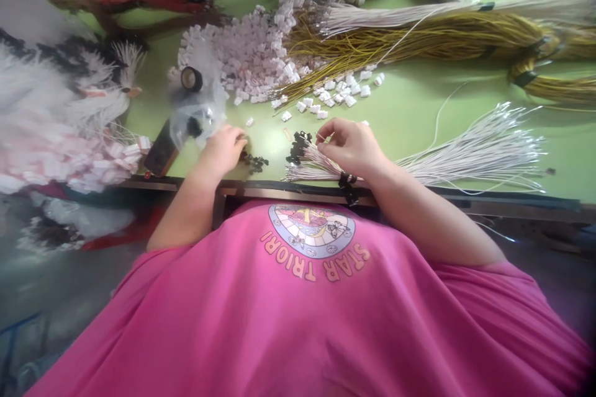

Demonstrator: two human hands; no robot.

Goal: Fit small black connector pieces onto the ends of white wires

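My right hand pinches a thin white wire between thumb and fingertips. It rests above a bundle of white wires lying along the table's front edge. Black connectors sit on several wire ends just left of that hand, and a black tie wraps the bundle beneath its wrist. My left hand is at a small pile of loose black connectors, its fingers bent together. Whatever lies between those fingertips is hidden.
White connectors lie heaped beyond my hands, with yellow-green wires to their right. A clear plastic bag and a black tape roll are behind my left hand. White-ended wire harnesses pile up at far left.
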